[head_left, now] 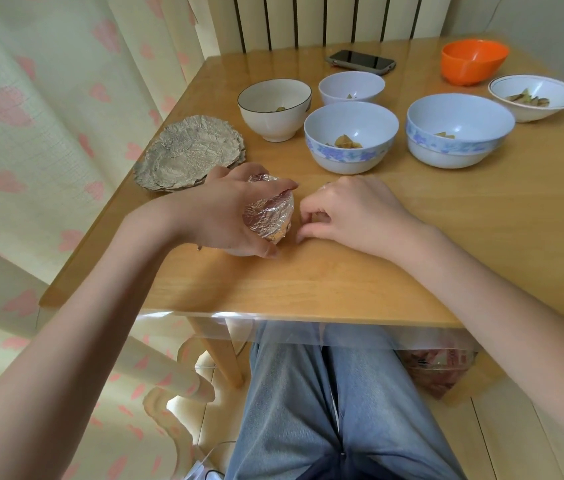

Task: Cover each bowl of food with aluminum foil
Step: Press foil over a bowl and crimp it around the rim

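Note:
My left hand point(228, 216) grips a small foil-covered bowl point(268, 214) near the table's front left, fingers curled round its rim and side. My right hand point(342, 211) lies just right of that bowl with its fingers curled on the tabletop, holding nothing that I can see. A stack of crumpled foil sheets point(188, 152) lies at the left edge. Uncovered bowls with food stand behind: a white bowl with a dark rim point(273, 110), a small pale blue bowl point(351, 86), two blue-flowered bowls point(351, 136) point(458, 131) and a shallow white bowl point(535, 97).
An orange bowl point(472, 60) sits tilted at the back right, and a phone point(360, 60) lies at the back edge. A clear cover overlies the wooden table point(308, 278). Curtains hang at the left. My legs are under the table.

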Motion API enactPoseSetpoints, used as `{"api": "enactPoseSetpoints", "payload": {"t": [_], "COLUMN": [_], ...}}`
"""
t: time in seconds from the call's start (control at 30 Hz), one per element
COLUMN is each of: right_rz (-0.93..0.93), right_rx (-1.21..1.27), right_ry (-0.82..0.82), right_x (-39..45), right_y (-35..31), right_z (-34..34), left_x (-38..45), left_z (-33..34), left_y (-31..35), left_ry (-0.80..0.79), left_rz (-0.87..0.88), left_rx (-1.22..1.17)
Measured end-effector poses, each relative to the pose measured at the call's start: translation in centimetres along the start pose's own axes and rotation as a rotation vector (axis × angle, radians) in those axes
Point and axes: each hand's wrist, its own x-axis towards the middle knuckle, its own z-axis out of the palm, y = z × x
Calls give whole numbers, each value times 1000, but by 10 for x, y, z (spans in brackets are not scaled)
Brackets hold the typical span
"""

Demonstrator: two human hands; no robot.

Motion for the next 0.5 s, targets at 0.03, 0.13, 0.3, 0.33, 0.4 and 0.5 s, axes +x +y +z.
{"api": "enactPoseSetpoints", "payload": {"t": [0.03,0.13,0.3,0.33,0.4,0.5], "right_rz": [35,140,218,242,285,393], "right_rx": [25,189,308,315,347,638], "right_ry": [-10,22,97,93,72,61], "right_x": [-6,-20,-25,-26,-27,-30], "right_y": [2,-2,-20,-21,-25,-34], "right_z": [0,2,6,5,6,6], "left_x": [-1,-4,-5,-5,-5,-3], "left_z": [1,1,0,1,4,8], "left_y": [4,10,11,11,13,16], "left_ry": [14,19,9,13,34,74], "left_rz": [-18,-56,-84,-91,-109,-138], "left_rx": [2,5,18,15,3,-18]}}
